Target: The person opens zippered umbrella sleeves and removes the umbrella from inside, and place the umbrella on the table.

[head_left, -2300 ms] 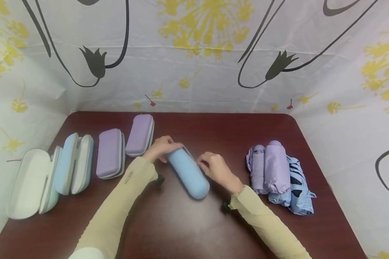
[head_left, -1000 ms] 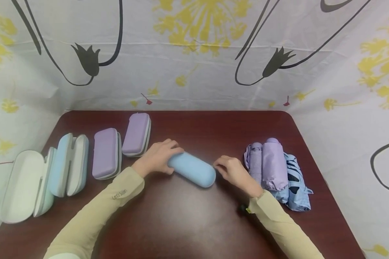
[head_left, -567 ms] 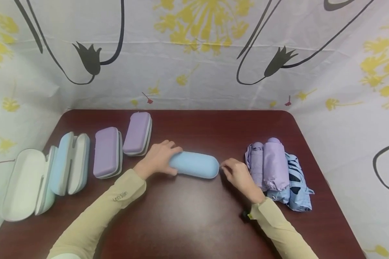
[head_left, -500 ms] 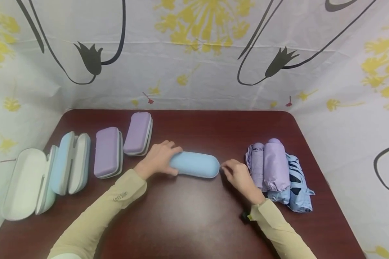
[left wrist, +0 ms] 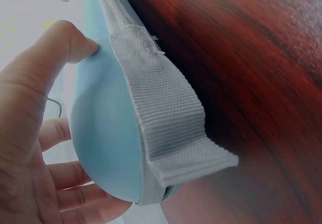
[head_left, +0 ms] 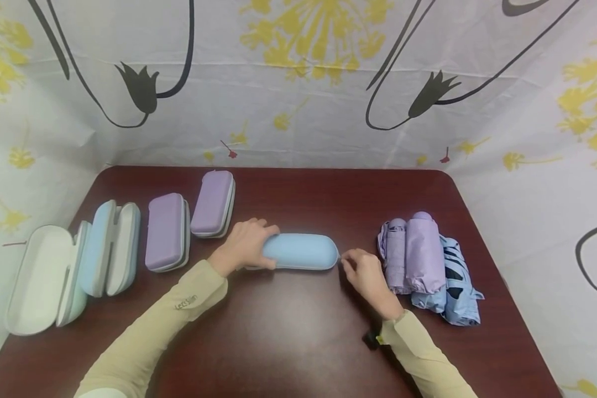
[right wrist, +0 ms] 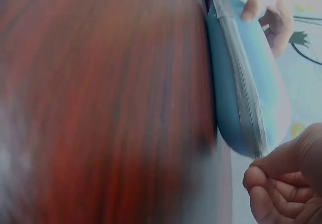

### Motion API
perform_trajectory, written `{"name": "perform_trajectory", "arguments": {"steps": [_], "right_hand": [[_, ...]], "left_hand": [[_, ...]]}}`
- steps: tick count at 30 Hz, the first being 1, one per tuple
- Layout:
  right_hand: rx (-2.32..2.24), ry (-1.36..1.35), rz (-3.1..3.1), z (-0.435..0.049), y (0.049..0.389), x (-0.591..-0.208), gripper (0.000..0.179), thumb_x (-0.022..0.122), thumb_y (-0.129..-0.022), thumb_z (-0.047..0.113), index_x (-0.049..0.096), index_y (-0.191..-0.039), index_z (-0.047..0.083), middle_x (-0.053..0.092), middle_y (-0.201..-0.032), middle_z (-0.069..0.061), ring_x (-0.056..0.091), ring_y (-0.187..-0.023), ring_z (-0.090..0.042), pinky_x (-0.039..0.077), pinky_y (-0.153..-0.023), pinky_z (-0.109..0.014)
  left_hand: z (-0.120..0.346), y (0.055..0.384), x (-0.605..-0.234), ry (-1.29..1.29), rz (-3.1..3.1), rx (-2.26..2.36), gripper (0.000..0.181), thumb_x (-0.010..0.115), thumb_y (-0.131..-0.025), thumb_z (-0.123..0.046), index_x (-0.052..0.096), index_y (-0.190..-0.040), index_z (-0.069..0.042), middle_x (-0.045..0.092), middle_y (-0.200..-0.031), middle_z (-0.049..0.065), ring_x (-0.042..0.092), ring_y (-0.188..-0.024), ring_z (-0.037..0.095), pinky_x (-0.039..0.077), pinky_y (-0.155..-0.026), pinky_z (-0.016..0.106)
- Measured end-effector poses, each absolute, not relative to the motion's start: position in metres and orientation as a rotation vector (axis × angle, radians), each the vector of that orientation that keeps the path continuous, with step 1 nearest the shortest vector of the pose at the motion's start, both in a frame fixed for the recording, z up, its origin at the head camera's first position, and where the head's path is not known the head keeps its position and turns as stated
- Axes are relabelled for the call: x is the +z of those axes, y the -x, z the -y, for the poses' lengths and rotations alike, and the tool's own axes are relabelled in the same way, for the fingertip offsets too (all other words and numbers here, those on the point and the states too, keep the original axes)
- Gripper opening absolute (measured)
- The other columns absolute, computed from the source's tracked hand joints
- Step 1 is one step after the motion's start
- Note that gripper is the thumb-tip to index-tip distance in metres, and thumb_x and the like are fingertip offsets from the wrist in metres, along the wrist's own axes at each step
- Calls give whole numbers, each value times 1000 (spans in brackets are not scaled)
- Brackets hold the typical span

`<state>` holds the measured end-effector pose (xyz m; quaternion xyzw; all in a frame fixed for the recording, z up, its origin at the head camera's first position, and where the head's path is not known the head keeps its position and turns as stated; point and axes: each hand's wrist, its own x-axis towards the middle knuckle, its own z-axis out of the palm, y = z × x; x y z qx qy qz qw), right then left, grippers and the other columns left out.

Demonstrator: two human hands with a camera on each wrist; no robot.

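Note:
A light-blue zippered hard case [head_left: 303,251] lies lengthwise from left to right at mid-table. My left hand [head_left: 247,243] grips its left end, thumb on the near side and fingers over the far side. A grey fabric strap [left wrist: 161,98] sticks out at that end in the left wrist view. At the opposite end, my right hand [head_left: 370,279] pinches the small zipper pull, which its fingertips mostly hide. The grey zipper [right wrist: 241,83] runs along the case's side in the right wrist view and looks closed there.
Two purple cases [head_left: 166,232] stand left of the blue one. Farther left lie a partly open blue case [head_left: 124,249] and a wide-open pale case [head_left: 40,279]. Several folded purple and blue umbrellas [head_left: 424,254] are piled at right. A patterned cloth [head_left: 298,138] hangs behind the table.
The blue case has turned from slanting toward me to lying sideways. My right hand has moved from its long side round to its right end. Little has moved in the last half second.

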<state>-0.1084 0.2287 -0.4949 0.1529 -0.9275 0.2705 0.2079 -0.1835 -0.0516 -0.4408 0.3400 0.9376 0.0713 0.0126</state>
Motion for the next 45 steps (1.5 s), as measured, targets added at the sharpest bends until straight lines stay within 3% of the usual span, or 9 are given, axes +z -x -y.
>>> {"name": "perform_trajectory", "arguments": {"steps": [18,27,36,45], "right_hand": [[775,-461,2531,-226,97,-498,12,72,-69,-8,68,-74,2,65,-71,-8,64,-65,-23,51,-58,-36],[831,-487,2536,-226,94,-499,12,73,-68,-8,69,-74,2,66,-71,-7,60,-61,-15,47,-53,-29],[765,-481,2552,-227,97,-496,13,73,-68,-8,69,-74,2,66,-71,-7,63,-64,-21,51,-57,-35],[787,-549,2539,-226,94,-495,14,74,-67,-7,68,-74,4,65,-71,-4,62,-62,-18,50,-55,-32]], "left_hand": [[50,183,-445,-1022,-2934,219,62,73,-60,-52,63,-112,-19,61,-90,4,52,-72,19,39,-48,29],[50,184,-445,-1006,-2928,218,61,72,-60,-51,63,-111,-19,61,-90,4,53,-73,19,40,-49,29],[50,182,-447,-1001,-2943,217,62,71,-59,-52,62,-111,-18,60,-89,4,52,-73,19,40,-49,29],[52,182,-446,-1010,-2963,208,60,72,-59,-53,64,-108,-19,61,-87,2,53,-71,18,40,-48,29]]}}
